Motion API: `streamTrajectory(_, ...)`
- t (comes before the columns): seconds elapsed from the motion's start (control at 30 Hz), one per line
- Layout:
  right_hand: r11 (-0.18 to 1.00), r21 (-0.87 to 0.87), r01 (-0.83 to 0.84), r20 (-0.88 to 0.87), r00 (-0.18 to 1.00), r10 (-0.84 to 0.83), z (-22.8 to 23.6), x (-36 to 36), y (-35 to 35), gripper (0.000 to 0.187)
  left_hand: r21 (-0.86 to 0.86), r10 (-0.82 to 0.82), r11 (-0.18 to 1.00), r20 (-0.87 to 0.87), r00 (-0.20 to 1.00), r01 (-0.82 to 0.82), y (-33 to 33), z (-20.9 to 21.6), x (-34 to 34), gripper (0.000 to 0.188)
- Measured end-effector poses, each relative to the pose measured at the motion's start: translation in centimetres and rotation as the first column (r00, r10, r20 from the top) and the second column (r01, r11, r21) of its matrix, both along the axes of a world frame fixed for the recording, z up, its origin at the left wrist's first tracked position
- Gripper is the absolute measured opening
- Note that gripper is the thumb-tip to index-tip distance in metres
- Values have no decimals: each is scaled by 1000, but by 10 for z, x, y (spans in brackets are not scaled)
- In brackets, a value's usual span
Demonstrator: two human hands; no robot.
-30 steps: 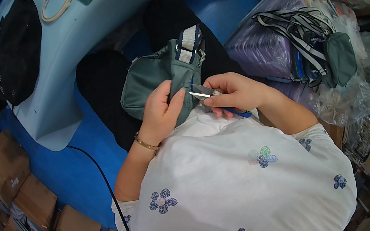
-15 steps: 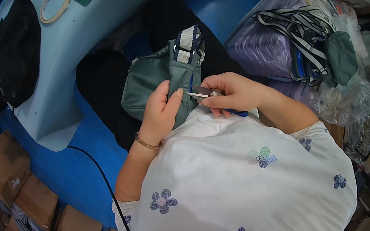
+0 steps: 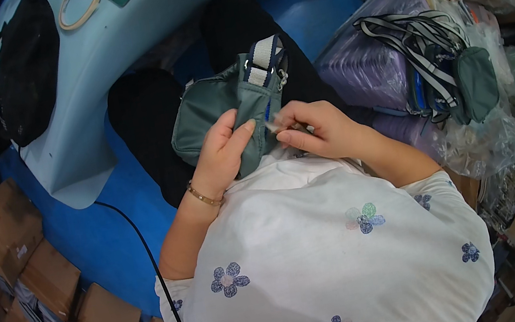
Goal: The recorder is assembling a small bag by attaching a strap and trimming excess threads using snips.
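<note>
A grey-green fabric bag (image 3: 204, 112) with a white-and-navy webbing strap (image 3: 265, 55) rests on my lap. My left hand (image 3: 222, 148) grips its near side, thumb pressed on the cloth by a seam with a blue edge showing. Close to that seam, my right hand (image 3: 323, 129) is closed around small thread snips (image 3: 273, 125). Only a blurred bit of their blades pokes out past my fingers; the handle is hidden in my palm.
Ahead to the left, a light blue table (image 3: 136, 32) carries a black pouch (image 3: 28, 72) and a tape roll (image 3: 78, 6). Purple wrapped stacks (image 3: 364, 70) and another green bag (image 3: 476, 82) lie right. Cardboard boxes (image 3: 3, 215) line the left; a black cable (image 3: 142, 240) hangs beside me.
My right hand has turned and closed in, so the snips' blades and blue handle, plainly seen before, are now mostly hidden. The left hand keeps its grip on the bag.
</note>
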State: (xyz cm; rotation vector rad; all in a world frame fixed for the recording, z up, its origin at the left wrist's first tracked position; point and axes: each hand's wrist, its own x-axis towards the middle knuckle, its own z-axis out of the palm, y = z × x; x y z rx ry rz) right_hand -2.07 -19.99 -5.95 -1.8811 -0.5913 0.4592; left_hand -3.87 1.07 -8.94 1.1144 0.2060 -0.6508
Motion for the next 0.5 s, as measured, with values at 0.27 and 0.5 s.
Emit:
streamTrajectory(0.27, 987, 161, 20, -789, 603, 117, 16, 10, -7, 21, 202, -44, 979, 243, 969, -6, 2, -10, -5, 16)
streamTrajectory(0.5, 992, 125, 4, -799, 593, 98, 14, 8, -7, 22, 265, -61, 964, 319, 946, -28, 1, -9, -7, 19)
